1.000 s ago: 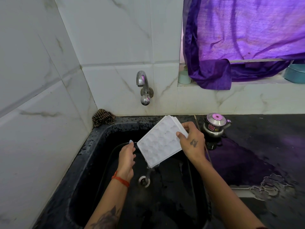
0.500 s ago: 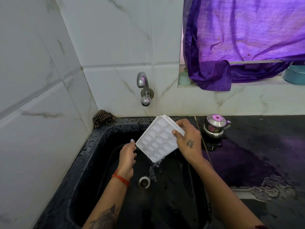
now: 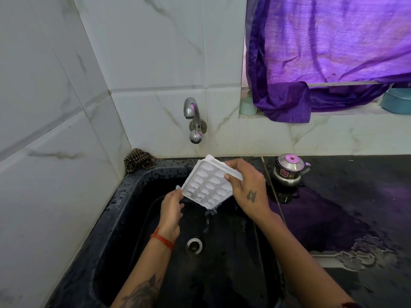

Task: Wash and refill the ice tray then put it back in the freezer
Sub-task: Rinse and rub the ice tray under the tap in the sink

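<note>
Two hands, left hand [image 3: 170,211] and right hand [image 3: 246,187], both clamped on one tilted ice tray [image 3: 209,182].

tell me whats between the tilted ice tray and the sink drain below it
In the head view, only a thin stream of water falls from the low corner of the ice tray toward the drain; nothing solid lies between them.

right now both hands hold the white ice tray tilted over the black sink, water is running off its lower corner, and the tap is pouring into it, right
Not quite: the tap is not pouring; no stream leaves its spout in the head view. The rest holds: the left hand and right hand hold the white ice tray tilted over the black sink, and water runs off its lower corner.
</note>
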